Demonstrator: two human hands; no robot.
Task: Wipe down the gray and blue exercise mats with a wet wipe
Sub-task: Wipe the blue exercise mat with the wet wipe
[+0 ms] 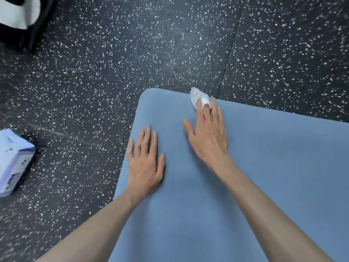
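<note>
Writing: pack of wipes [14, 163] carries dark blue print on its near end; blurred, not legible.
Pack position: lies on the speckled floor [132, 53] at the left frame edge, well apart from the mat; partly cut off by the frame.
Blue mat [264, 167]: lies flat on the floor, rounded far-left corner in view; runs out of frame at the right and bottom.
Wet wipe [197, 97]: crumpled, white, at the far edge of the blue mat, under the fingertips of the right hand [207, 133].
Right hand state: fingers extended, pressing the wipe onto the mat; how the wipe sits between the fingers is hard to make out.
Left hand [145, 163] state: released, flat, palm down on the mat near its left edge, grasping nothing.
Dark object [24, 21]: black and white, top-left corner, cut off and blurred; cannot be identified.
Floor seam [232, 44]: runs between floor tiles toward the mat's far edge.
Gray mat: not identifiable in this view.
</note>
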